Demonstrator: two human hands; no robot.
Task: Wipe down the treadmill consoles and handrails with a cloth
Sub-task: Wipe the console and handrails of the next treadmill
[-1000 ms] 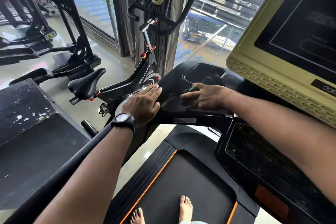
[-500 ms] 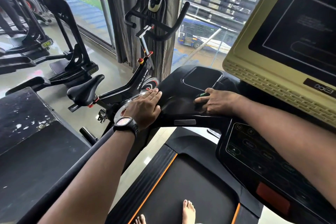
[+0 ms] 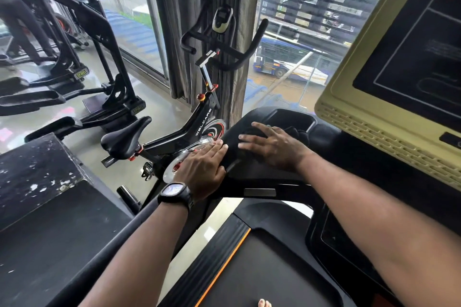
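Two bare arms reach forward from the bottom edge, and both end on the black console (image 3: 259, 174) of the treadmill.

Left grip (image 3: 199, 168): palm down, fingers straight and pressed together, thumb tucked alongside. It lies flat on the left end of the console and clasps nothing. One black watch (image 3: 174, 193) sits on that wrist. One handrail (image 3: 104, 249) runs from under the wrist down toward the lower left corner.

Right grip (image 3: 272, 148): palm down, fingers straight and fanned apart. It presses flat on the one cloth (image 3: 300, 136) and does not curl round it. The cloth is dark and lies bunched on the console top. Part of it shows beyond the knuckles, at the edge of the shallow tray recess; the rest is hidden under the palm.

Count of other items:
- One screen (image 3: 409, 62), dark, in a yellowish frame, stands up and to the right of the right grip.
- One running belt (image 3: 262, 276) with an orange stripe lies below.
- One foot (image 3: 264, 303) shows toes only.
- One spin bike (image 3: 199, 119) stands just beyond the left grip.
- One bus (image 3: 282, 60) shows through the window.
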